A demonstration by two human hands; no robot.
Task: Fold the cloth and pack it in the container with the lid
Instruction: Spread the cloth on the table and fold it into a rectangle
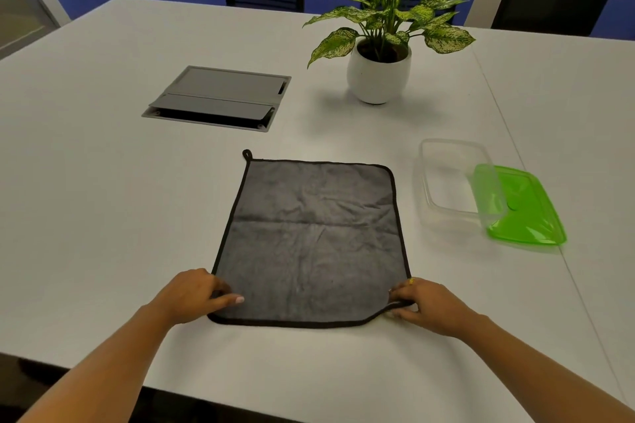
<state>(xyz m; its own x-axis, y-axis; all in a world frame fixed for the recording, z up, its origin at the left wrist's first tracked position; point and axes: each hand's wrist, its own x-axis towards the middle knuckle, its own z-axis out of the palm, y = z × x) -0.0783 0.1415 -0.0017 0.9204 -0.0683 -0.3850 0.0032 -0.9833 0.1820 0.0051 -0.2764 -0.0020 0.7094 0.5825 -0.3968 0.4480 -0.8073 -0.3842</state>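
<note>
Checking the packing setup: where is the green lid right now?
In the head view, the green lid lies at the table's right side, leaning on the clear container's right rim, right of the cloth.

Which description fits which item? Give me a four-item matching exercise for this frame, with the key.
Items:
1. cloth
2. container
3. lid
4. plant pot

Descriptions:
A. green, leaning on the container's rim
B. white, at the far side of the table
C. dark grey, spread flat, near corners pinched
D. clear, empty, uncovered

Pairs: 1-C, 2-D, 3-A, 4-B

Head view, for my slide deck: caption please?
Both hands grip near corners of flat grey black-edged cloth beside open clear plastic container.
</note>
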